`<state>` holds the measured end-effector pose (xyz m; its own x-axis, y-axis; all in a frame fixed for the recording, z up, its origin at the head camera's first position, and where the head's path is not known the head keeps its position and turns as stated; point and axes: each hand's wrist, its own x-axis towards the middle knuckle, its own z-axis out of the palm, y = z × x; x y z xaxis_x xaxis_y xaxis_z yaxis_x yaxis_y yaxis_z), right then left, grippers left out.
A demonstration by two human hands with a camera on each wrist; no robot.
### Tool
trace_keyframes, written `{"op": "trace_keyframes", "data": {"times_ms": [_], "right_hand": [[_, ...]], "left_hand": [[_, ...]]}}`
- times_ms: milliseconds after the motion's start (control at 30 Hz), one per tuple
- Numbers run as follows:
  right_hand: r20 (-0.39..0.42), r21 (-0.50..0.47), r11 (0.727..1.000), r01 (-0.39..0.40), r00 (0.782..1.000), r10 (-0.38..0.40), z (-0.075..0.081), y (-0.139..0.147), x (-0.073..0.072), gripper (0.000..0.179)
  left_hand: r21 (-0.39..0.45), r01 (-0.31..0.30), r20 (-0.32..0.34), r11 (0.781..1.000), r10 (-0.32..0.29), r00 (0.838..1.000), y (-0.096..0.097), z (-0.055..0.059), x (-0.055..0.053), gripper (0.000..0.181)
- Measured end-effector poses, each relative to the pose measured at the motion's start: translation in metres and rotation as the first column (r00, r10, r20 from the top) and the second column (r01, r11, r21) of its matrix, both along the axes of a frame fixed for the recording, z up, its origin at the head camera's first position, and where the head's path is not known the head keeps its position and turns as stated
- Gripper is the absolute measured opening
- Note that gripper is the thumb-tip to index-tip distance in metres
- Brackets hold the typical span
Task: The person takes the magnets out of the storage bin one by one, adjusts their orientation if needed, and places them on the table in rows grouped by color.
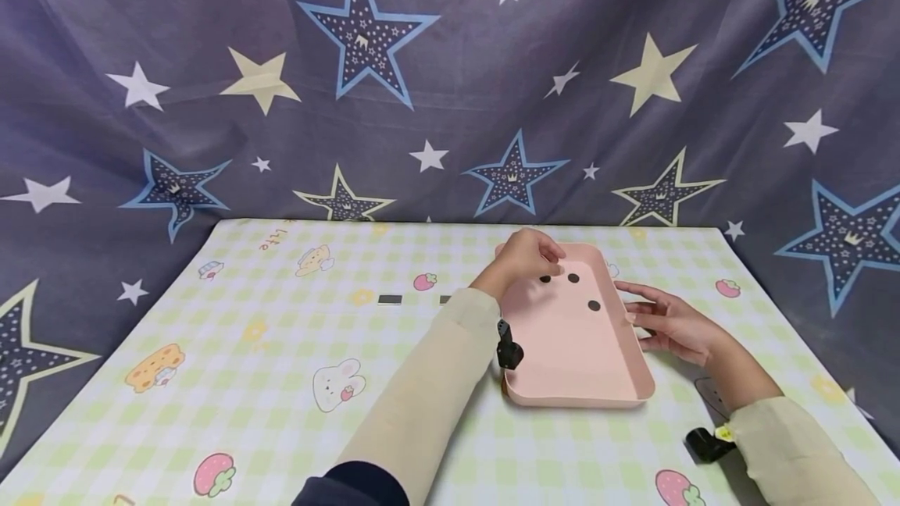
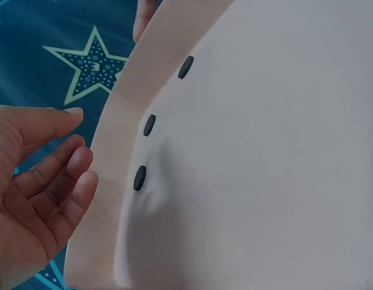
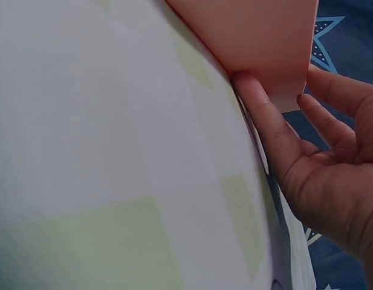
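Note:
A shallow pink tray [image 1: 576, 354] lies on the table, with three small black discs [image 1: 594, 305] on its floor toward the far end. Over the tray's far left part is my left hand [image 1: 523, 260]. In the left wrist view its thumb and loosely bent fingers [image 2: 82, 187] stand apart with nothing between them, close to the tray wall and the discs [image 2: 139, 178]. My right hand [image 1: 675, 326] is at the tray's right side, fingers fairly straight. The right wrist view shows its thumb [image 3: 252, 90] touching the low outside of the pink wall [image 3: 265, 42].
A dark flat rectangle [image 1: 390, 300] lies on the checked tablecloth [image 1: 267, 412] left of the tray. Another dark piece [image 1: 444, 300] is partly hidden by my left sleeve. A star-patterned curtain [image 1: 450, 84] hangs behind the table.

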<state>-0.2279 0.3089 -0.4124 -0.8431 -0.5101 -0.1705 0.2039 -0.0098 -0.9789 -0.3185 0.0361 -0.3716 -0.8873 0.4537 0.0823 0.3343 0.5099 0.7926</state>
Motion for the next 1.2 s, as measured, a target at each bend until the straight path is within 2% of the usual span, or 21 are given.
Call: {"op": "trace_keyframes", "data": {"times_ms": [267, 400, 533, 733, 967, 1200], "right_hand": [[-0.006, 0.023, 0.999, 0.026, 1.000, -0.026, -0.002, 0.000, -0.001, 0.061], [-0.011, 0.016, 1.000, 0.019, 1.000, -0.018, -0.002, 0.000, -0.001, 0.061], [-0.011, 0.006, 1.000, 0.014, 1.000, -0.014, -0.003, 0.001, -0.001, 0.060], [-0.004, 0.022, 0.999, 0.026, 1.000, -0.026, -0.003, 0.001, -0.002, 0.062], [0.002, 0.031, 0.999, 0.039, 0.999, -0.040, -0.003, 0.000, -0.002, 0.063], [0.002, 0.026, 0.999, 0.044, 0.999, -0.044, -0.004, 0.000, -0.001, 0.064]], "left_hand": [[-0.017, -0.059, 0.026, 0.998, 0.060, 0.998, 0.006, -0.010, -0.001, 0.019], [-0.111, -0.056, -0.012, 0.992, 0.055, 0.998, 0.006, -0.014, -0.003, 0.022], [-0.216, -0.042, -0.037, 0.976, 0.034, 0.999, 0.006, -0.017, -0.004, 0.028], [-0.304, -0.050, -0.072, 0.951, 0.030, 0.997, 0.004, -0.022, -0.006, 0.027], [-0.313, -0.042, -0.086, 0.949, 0.016, 0.996, 0.004, -0.026, -0.008, 0.022], [-0.289, 0.032, -0.107, 0.957, -0.065, 0.992, 0.007, -0.030, -0.007, 0.017]]}}
